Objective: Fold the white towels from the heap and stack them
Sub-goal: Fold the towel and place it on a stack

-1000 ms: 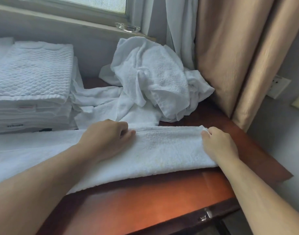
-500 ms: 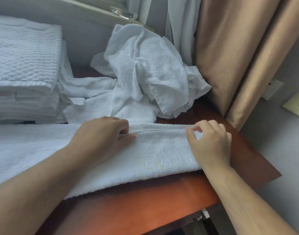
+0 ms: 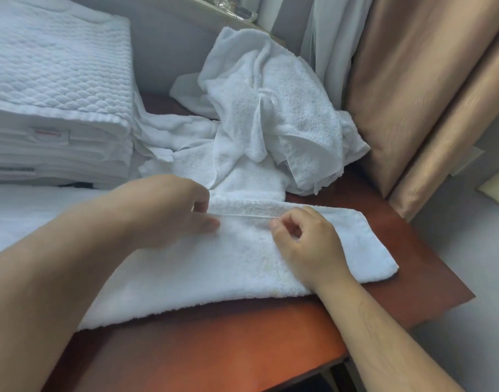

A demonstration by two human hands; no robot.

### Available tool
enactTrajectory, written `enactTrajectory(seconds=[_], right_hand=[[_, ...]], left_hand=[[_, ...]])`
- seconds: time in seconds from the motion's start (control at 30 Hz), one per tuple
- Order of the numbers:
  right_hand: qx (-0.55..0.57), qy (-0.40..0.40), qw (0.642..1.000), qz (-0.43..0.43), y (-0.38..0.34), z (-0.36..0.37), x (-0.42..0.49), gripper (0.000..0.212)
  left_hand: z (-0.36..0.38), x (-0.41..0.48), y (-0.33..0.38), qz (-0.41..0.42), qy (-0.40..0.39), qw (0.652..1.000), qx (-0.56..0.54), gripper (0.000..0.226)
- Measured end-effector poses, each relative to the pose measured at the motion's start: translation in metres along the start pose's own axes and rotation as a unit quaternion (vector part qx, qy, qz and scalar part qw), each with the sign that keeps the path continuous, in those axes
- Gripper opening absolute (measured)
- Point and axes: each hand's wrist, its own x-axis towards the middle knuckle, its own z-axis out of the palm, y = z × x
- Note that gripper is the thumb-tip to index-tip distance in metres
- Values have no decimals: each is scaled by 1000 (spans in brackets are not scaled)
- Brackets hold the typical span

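On the reddish-brown wooden table [image 3: 242,349]: long folded white terry towel [image 3: 214,273], laid flat.
Left hand [image 3: 163,210]: pinched its far hem.
Right hand [image 3: 304,244]: pinched same hem, nearby.
Behind: crumpled heap of white towels [image 3: 285,108]; leftward, stack of folded quilted white towels [image 3: 58,80].

Tags [image 3: 51,134] on the folded stack [image 3: 58,80] carry unreadable, blurred print.

The one head-worn camera is looking forward and steeply down, hanging close over the wooden table [image 3: 214,349], whose near edge is slanting across the bottom of the frame. It is facing the wall [image 3: 169,52] and window sill [image 3: 214,12], putting the left hand [image 3: 163,210] and right hand [image 3: 307,244] on the spread towel [image 3: 228,267] mid-frame, the folded stack [image 3: 58,89] upper left, the tan curtain [image 3: 412,80] upper right
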Motion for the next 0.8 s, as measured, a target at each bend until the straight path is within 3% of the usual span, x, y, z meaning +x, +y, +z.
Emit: enactTrajectory(seconds=[0.1, 0.23, 0.37, 0.4, 0.47, 0.53, 0.63, 0.8], right_hand=[[-5, -3, 1000, 11, -2, 1, -1, 25], [-13, -43, 999, 30, -7, -1, 2, 24], [-151, -79, 983, 64, -25, -4, 7, 25], [-172, -63, 982, 55, -36, -3, 6, 22], [-104, -26, 994, -18, -61, 4, 1, 15], [-3, -37, 995, -98, -86, 15, -8, 12], [51, -117, 982, -141, -107, 30, -27, 14], [-11, -143, 980, -135, -119, 33, -29, 17]], left_hand=[[1, 8, -2, 5, 63, 998, -30, 36], [8, 10, -5, -1, 87, 996, -8, 43], [17, -1, 4, 2, 93, 996, 10, 36], [17, -6, 4, 10, 97, 995, -2, 30], [13, -22, -2, 24, 95, 995, -27, 21], [5, -46, -20, 31, 84, 996, 5, 33], [-7, -100, -65, -48, 92, 992, 70, 44], [-37, -175, -123, -193, 84, 974, 82, 50]])
